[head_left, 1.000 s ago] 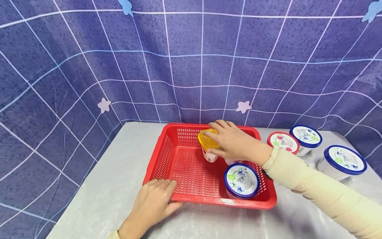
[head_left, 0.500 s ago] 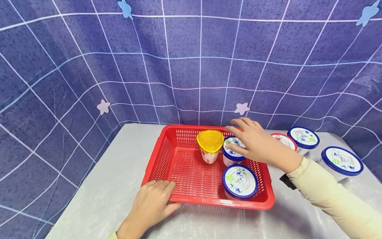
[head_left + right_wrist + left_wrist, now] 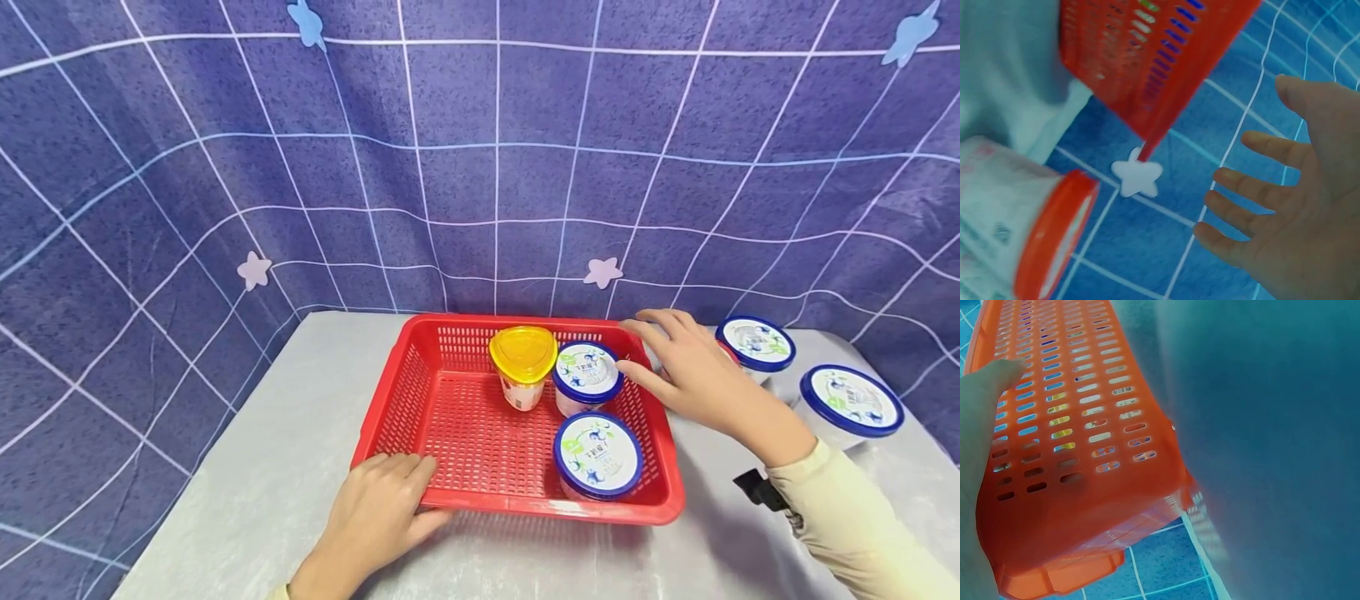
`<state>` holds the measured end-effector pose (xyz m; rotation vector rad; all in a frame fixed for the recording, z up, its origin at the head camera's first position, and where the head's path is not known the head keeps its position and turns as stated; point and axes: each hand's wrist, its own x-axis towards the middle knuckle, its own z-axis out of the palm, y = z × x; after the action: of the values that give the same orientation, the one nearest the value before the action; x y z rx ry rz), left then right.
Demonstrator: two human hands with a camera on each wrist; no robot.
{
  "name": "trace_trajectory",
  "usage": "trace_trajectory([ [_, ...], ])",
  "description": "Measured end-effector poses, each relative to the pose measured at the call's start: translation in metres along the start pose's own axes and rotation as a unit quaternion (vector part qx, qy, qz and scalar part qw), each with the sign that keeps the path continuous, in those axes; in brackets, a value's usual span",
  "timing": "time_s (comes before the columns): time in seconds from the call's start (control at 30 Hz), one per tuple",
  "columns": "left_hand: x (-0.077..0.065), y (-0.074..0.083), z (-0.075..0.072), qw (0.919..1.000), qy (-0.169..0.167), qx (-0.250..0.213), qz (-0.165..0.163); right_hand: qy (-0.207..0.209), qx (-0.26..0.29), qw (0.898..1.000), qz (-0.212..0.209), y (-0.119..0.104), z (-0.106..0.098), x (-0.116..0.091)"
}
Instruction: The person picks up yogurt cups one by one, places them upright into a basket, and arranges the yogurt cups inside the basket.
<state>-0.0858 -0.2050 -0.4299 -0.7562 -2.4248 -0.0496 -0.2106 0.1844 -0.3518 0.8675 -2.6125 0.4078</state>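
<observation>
My left hand (image 3: 377, 510) grips the near left corner of a red perforated basket (image 3: 517, 503); in the left wrist view its thumb (image 3: 1007, 374) lies against the slotted wall. Inside the basket stand a cup with a yellow lid (image 3: 522, 357) and two blue-lidded tubs, one tub (image 3: 587, 371) at the back right and another tub (image 3: 597, 454) at the near right. Over the basket's right rim my right hand (image 3: 693, 375) hovers with spread fingers, holding nothing. Behind it, mostly hidden in the head view, is a red-lidded tub (image 3: 1054, 237), plain in the right wrist view.
To the right of the basket, on the grey table (image 3: 255, 467), stand a blue-lidded tub (image 3: 756, 343) and a larger blue-lidded tub (image 3: 851, 402). A purple grid-patterned cloth (image 3: 450, 167) hangs along the back and left. A black strap (image 3: 761, 490) is at my right wrist.
My right hand has let go of the yellow-lidded cup and moved right, across the back blue-lidded tub to the basket's right rim. The left hand keeps its grip on the basket.
</observation>
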Motion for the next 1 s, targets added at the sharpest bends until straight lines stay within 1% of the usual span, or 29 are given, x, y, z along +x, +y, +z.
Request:
trace_trajectory([
  [0.07,-0.001,0.000,0.000,1.0000,0.001,-0.001,0.001,0.002,0.011,1.000,0.015,0.006,0.002,-0.005],
  [0.13,-0.001,0.000,0.001,1.0000,0.002,-0.001,0.003,0.015,0.023,0.999,0.025,0.012,0.003,-0.009],
  [0.3,-0.001,0.000,0.002,1.0000,0.008,-0.001,0.004,0.079,0.050,0.995,0.025,0.029,0.008,-0.016],
  [0.43,0.000,0.000,0.002,0.9999,0.015,-0.001,0.004,0.120,0.072,0.989,0.053,0.041,0.018,-0.020],
  [0.53,0.000,0.000,0.002,0.9999,0.015,0.000,0.005,0.140,0.070,0.985,0.071,0.050,0.028,-0.022],
  [0.6,0.000,0.000,0.002,0.9999,0.016,0.000,0.006,0.149,0.062,0.984,0.076,0.056,0.036,-0.022],
  [0.8,0.000,-0.001,0.001,0.9996,0.027,0.000,0.009,0.149,0.027,0.984,0.091,0.068,0.052,-0.022],
  [1.0,0.002,-0.001,0.001,0.9993,0.031,-0.001,0.019,0.097,-0.029,0.990,0.098,0.078,0.067,-0.027],
])
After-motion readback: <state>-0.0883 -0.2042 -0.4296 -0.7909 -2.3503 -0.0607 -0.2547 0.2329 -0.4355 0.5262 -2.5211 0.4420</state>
